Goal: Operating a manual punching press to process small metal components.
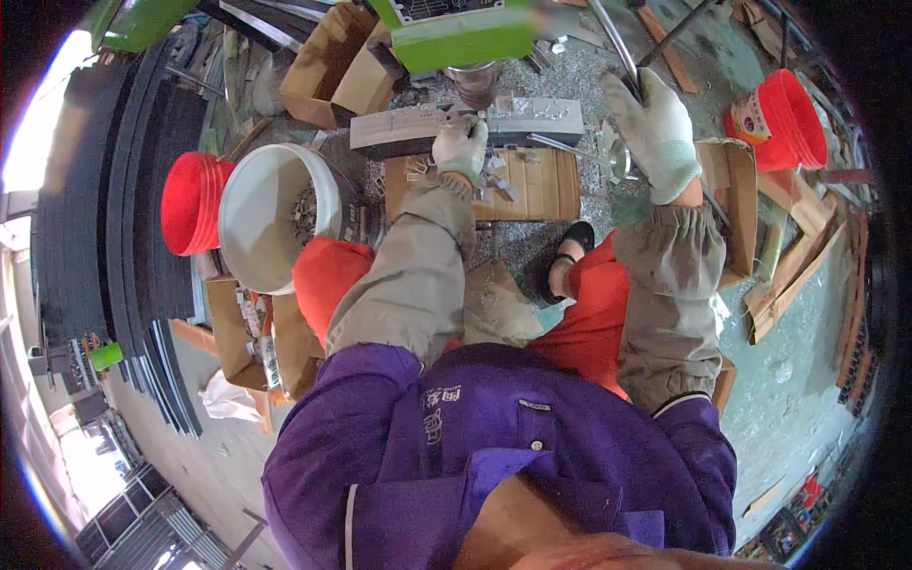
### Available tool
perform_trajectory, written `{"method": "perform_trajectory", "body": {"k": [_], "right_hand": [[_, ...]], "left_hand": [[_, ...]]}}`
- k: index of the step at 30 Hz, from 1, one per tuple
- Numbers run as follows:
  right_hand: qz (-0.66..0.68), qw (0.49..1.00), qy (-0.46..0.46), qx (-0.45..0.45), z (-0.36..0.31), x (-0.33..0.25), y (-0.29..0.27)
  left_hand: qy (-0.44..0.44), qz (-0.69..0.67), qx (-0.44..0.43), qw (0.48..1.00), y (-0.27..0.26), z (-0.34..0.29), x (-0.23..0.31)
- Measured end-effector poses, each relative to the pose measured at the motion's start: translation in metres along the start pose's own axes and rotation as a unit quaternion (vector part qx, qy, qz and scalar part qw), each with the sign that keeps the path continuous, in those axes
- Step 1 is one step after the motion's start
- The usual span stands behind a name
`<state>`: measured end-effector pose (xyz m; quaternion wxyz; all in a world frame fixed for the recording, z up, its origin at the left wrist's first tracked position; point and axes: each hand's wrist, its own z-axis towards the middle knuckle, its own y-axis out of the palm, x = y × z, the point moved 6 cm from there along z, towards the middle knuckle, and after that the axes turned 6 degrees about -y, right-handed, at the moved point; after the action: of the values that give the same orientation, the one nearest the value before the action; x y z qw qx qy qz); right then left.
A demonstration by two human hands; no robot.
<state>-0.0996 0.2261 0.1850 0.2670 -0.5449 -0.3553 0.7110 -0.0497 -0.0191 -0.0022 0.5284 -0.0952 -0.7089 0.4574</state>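
Note:
My left hand [461, 147], in a white work glove, is closed at the near edge of a thick grey metal block [551, 119], just below the green machine's spindle [473, 84]. Its curled fingertips hide whatever they pinch. My right hand [657, 133], gloved too, is wrapped round a long metal lever [616, 40] to the right of the machine [465, 40]. Small cut metal pieces [496, 180] lie on a flat cardboard box [541, 182] close to my left wrist. A thin metal rod [565, 145] slants from the block toward a round metal part [619, 157].
To the left stand a white bucket [328, 190] with small metal pieces inside and a red bucket [185, 204]. Open cardboard boxes [323, 71] sit behind the block. Another red bucket [798, 119] is at the right. Long dark bars [119, 190] are stacked far left.

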Motion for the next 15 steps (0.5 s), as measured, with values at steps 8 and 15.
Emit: {"method": "perform_trajectory", "body": {"k": [8, 15], "right_hand": [[-0.008, 1.000, -0.004, 0.006, 0.002, -0.003, 0.000], [0.002, 0.997, -0.002, 0.078, 0.012, 0.007, 0.022]], "left_hand": [[0.017, -0.046, 0.034, 0.998, 0.004, -0.002, 0.001], [0.029, -0.049, 0.022, 0.998, 0.012, 0.002, -0.004]]}}
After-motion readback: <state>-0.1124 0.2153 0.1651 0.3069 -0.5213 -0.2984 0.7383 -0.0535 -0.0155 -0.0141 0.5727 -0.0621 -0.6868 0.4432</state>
